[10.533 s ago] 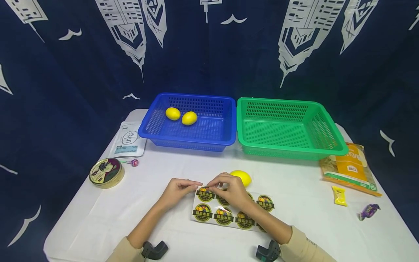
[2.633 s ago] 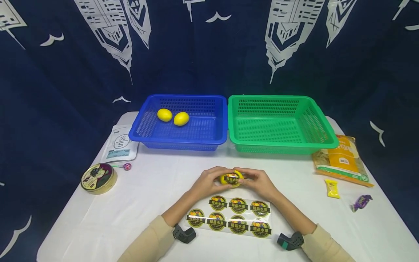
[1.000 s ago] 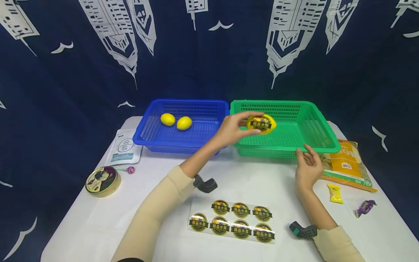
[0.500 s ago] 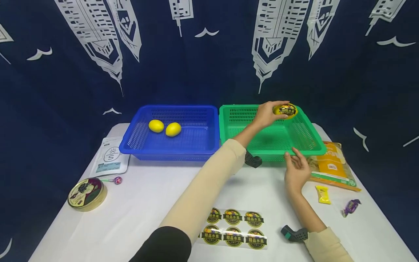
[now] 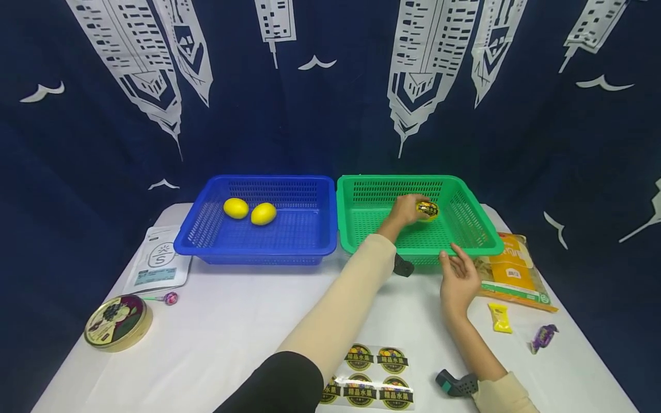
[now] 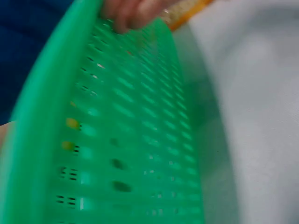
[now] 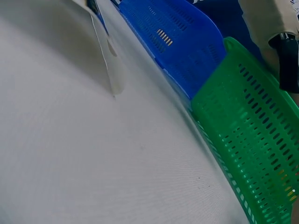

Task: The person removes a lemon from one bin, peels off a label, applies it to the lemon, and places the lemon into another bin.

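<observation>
In the head view, my left hand [image 5: 407,210] holds a yellow lemon [image 5: 432,216] low inside the green basket [image 5: 361,251]. A round black sticker with fruit and lettering [image 5: 427,207] covers the lemon's near side. My right hand [image 5: 458,284] grips the basket's front rim, index finger and thumb at the edge. The left wrist view is blurred: the perforated basket wall [image 6: 135,116] fills it, with right-hand fingers [image 6: 135,11] at the rim. In the right wrist view, the green basket [image 7: 247,135] stands beside the left sleeve [image 7: 268,21].
Left of the green basket stands a blue basket [image 5: 258,251] with two lemons [image 5: 263,213]. A sticker sheet [image 5: 374,376] lies in front, partly under my left arm. A round tin [image 5: 117,322], lollipop [image 5: 171,298] and white pouch [image 5: 159,261] lie left; an orange bag [image 5: 511,269] and candies [image 5: 543,338] right.
A sticker came off the sheet and onto the lemon. My left hand carried the lemon rightward over the green basket, then lowered it inside. My right hand moved to the front rim and stayed there.
</observation>
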{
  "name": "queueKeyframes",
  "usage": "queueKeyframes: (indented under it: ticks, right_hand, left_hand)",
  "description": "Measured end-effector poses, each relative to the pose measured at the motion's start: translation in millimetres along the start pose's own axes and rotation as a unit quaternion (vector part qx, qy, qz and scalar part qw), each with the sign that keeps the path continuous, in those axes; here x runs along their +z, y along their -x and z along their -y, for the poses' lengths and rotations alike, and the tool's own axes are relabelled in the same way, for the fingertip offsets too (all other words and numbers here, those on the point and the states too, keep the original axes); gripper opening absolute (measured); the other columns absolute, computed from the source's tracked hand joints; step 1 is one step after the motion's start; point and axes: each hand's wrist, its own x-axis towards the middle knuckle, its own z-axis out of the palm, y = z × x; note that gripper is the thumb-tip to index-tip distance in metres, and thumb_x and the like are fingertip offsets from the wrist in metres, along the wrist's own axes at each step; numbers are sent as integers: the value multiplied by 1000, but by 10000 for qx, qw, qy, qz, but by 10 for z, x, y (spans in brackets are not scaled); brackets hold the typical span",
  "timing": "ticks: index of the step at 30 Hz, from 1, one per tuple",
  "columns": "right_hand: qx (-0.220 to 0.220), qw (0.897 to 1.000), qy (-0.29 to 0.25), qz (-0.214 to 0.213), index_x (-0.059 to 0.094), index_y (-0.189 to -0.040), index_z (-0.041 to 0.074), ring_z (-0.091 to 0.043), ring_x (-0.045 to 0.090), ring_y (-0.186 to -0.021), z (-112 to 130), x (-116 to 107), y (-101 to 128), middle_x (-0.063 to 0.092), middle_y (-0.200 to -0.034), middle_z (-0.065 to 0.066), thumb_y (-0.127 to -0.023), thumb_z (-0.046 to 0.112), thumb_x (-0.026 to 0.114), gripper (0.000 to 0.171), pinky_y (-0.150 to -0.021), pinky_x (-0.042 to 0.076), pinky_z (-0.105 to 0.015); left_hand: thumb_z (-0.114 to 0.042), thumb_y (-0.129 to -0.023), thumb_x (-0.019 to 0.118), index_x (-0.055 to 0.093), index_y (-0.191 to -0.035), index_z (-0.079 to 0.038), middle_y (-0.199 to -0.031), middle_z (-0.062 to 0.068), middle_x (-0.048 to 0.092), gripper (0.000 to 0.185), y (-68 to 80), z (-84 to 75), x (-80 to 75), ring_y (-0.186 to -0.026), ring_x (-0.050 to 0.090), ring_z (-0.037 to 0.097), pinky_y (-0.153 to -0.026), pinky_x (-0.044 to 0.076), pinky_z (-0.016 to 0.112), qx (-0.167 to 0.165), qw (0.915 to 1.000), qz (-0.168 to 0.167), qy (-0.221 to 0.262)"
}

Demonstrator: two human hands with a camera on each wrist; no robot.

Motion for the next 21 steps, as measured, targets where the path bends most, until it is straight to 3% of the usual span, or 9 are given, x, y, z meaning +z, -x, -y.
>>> queueKeyframes:
  ticks: [5,14,21]
  right_hand:
    - [-25,10000,-49,14,61,-116,-1,-9,59,-88,3,-10,-1,63,-90,-9,-86,12,67,34,-78,49,-16]
    - [-119,9999,2,3,61,-116,-3,-9,59,-88,22,-23,-6,63,-90,-10,-85,10,67,33,-79,49,-16]
    - [-69,10000,-48,48,61,-116,-3,-8,58,-88,27,-24,3,62,-89,-5,-86,10,66,33,-81,49,-17]
  left_hand:
    - [-35,-80,71,58,-123,-35,-123,-7,57,46,35,6,107,-110,53,13,-84,49,22,-439,9986,264,91]
    - [-34,-81,70,58,-123,-35,-132,-7,50,44,49,11,144,-125,40,18,-97,42,28,-536,9960,690,177]
    - [-33,-83,68,53,-129,-38,-133,-6,49,48,129,-1,112,-121,45,16,-94,45,27,-547,9939,948,137]
